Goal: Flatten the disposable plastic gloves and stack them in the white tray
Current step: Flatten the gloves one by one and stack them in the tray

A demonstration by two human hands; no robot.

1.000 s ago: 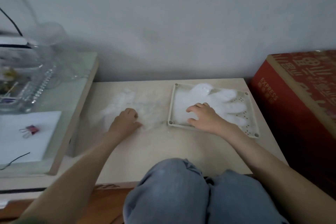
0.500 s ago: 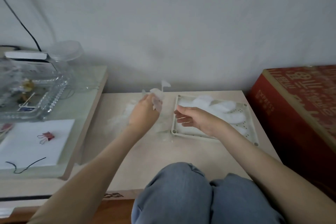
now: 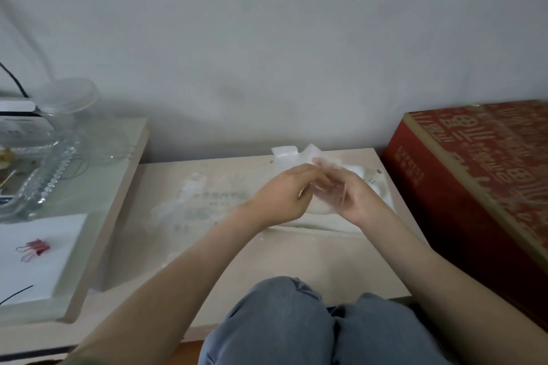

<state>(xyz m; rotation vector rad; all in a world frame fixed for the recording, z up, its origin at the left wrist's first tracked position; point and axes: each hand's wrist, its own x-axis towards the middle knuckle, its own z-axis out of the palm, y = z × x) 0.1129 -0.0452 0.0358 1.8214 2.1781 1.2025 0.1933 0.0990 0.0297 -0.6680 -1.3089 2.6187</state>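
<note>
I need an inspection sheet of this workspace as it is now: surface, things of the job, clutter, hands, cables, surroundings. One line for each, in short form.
Surface: pale table, bare at the near edge.
Job's things: one plastic glove held up between both hands above the white tray; the tray is mostly hidden, its contents cannot be told. A flat clear bag of gloves lies left of it.
Clutter: red binder clip on white paper, glass dish, clear jar on the side shelf.
Hands: left hand and right hand both pinch the glove.
Cables: black cable upper left; black wire lower left.
Surroundings: grey wall; red carton on the right.
</note>
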